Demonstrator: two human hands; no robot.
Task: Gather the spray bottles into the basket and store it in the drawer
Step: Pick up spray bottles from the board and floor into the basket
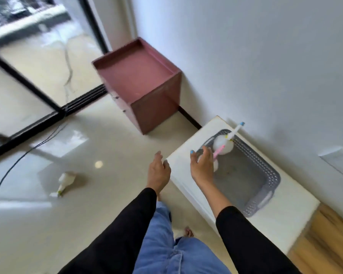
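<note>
Under the right hand (203, 167), at the near corner of the basket (265, 175), sat a white spray bottle w/ pink nozzle (218, 152). Fingers curved over its body, seemingly holding it, but motion blur hid the contact, so grip vs. just letting go couldn't be told. Left hand (158, 171) hung loose beside it, off the bench edge (178, 175), fingers relaxed, holding nothing.

Just beyond the right hand, a 2nd white bottle w/ blue-tipped nozzle (224, 145) stood in the basket's far corner, nozzle poking over the rim toward the wall. Rest of the basket floor looked bare.

Well to the left of the left hand, down on the floor, a 3rd bottle w/ green nozzle (65, 181) lay on its side, so gathering prob. wasn't finished.

Handling, as judged: bottles looked small, thin plastic, light, likely smooth and a bit slippery. Best taken round the body or neck, not by the thin nozzle/trigger, which could snap or twist. Floor one would roll if nudged; grab across the body from above.

Basket was grey perforated plastic, stiff enough but prob. flexes when lifted one-sided; cut-out handle at the nearest short end (266, 198) was the obvious hold, w/ both hands on opposite ends so upright bottles don't topple.

Further out, beyond both hands, a maroon cabinet (147, 80) stood by the wall.
</note>
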